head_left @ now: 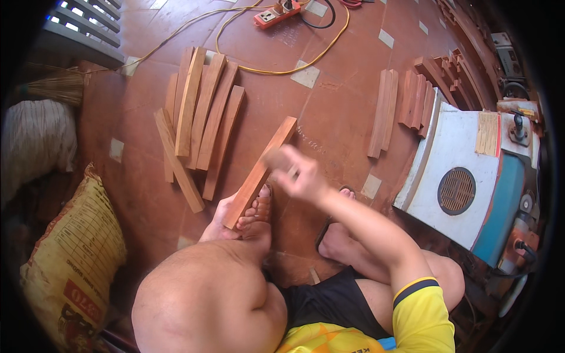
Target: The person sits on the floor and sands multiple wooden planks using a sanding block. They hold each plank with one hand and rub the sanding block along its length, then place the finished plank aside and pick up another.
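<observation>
A long reddish-brown wood strip (263, 169) slants upward and away from me between my feet. My left hand (222, 216) is closed around its near end, with the fingers curled along its right side; my raised left knee hides that forearm. Against the strip's upper part is my right hand (303, 176), smeared by motion, its fingers bent together. A small brownish thing (276, 160) shows between those fingers and the wood, too blurred to name.
Several wood strips (203, 112) lie fanned on the tiled floor ahead left, more strips (384, 112) ahead right. A white and teal machine (453, 159) stands at right, a yellow sack (76, 247) at left. A yellow cable (282, 72) runs to an orange power strip (275, 15).
</observation>
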Action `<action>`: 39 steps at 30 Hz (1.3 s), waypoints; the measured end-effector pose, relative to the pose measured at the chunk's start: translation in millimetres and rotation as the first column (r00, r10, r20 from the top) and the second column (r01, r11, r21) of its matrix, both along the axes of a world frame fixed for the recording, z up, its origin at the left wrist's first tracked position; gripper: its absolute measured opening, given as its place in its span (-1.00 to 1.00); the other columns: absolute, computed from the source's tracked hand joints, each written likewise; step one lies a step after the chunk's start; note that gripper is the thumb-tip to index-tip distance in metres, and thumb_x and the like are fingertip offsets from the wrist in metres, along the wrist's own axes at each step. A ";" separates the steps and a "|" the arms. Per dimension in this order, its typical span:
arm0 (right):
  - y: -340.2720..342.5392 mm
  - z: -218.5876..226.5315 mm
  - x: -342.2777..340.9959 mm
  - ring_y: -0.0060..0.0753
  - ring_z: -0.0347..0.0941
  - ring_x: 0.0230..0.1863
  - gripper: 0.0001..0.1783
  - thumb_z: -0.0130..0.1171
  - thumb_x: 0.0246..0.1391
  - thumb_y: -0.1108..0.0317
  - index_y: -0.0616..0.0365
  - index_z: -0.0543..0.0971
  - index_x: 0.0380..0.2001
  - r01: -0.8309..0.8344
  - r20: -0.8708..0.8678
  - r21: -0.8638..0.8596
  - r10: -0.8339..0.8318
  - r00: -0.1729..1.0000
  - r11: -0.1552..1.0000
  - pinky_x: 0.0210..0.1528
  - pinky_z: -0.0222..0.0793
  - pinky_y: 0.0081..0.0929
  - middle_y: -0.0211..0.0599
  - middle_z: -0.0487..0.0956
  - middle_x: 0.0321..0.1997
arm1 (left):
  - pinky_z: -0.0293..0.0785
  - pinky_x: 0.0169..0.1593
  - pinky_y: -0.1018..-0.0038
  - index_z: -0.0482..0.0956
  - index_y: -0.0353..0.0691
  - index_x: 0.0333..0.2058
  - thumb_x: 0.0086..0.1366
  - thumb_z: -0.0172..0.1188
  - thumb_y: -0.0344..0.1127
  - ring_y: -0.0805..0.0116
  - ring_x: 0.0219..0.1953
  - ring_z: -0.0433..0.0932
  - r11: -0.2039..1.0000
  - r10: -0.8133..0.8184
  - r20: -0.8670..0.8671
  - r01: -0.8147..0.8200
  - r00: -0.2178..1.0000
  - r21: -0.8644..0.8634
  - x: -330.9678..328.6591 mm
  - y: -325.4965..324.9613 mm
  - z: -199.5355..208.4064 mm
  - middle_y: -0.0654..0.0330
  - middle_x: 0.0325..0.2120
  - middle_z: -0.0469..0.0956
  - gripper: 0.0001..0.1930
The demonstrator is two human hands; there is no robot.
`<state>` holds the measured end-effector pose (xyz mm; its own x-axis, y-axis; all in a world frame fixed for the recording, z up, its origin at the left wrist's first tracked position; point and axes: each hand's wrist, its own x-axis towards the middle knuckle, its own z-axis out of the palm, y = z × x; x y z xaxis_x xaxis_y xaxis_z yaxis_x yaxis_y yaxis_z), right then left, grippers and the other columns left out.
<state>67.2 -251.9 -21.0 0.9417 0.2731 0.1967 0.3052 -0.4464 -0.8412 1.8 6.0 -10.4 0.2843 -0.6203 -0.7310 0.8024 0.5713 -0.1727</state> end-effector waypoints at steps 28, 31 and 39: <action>41.5 42.8 -28.1 0.06 0.71 -0.21 -0.20 0.51 0.04 0.04 0.22 0.52 0.27 -0.336 -0.062 0.065 0.340 0.938 0.940 -0.06 0.66 -0.17 0.06 0.70 -0.19 | 0.42 -0.68 0.65 0.55 -0.38 -0.05 0.62 -0.14 0.21 0.46 -0.64 0.51 0.975 0.101 0.029 -0.094 0.994 -0.199 -10.8 2.1 -4.8 0.09 -0.43 0.57 -0.36; 36.4 40.2 -31.0 0.04 0.69 -0.24 -0.20 0.53 0.03 0.12 0.24 0.52 0.28 -0.402 -0.057 0.020 0.402 0.914 0.915 -0.13 0.65 -0.21 0.04 0.68 -0.22 | 0.42 -0.68 0.65 0.55 -0.39 -0.05 0.62 -0.14 0.21 0.46 -0.64 0.51 0.968 0.109 0.029 -0.099 0.994 -0.232 -16.6 3.0 -8.1 0.08 -0.42 0.57 -0.36; 15.3 17.6 17.0 0.08 0.71 -0.15 -0.28 0.49 0.08 0.06 0.25 0.54 0.20 -0.116 -0.149 -0.075 0.104 0.983 0.990 -0.14 0.67 -0.16 0.12 0.71 -0.12 | 0.43 -0.67 0.64 0.55 -0.39 -0.04 0.62 -0.14 0.22 0.46 -0.62 0.52 0.958 0.143 0.042 -0.128 0.989 -0.257 -14.6 -2.4 -4.0 0.08 -0.42 0.58 -0.35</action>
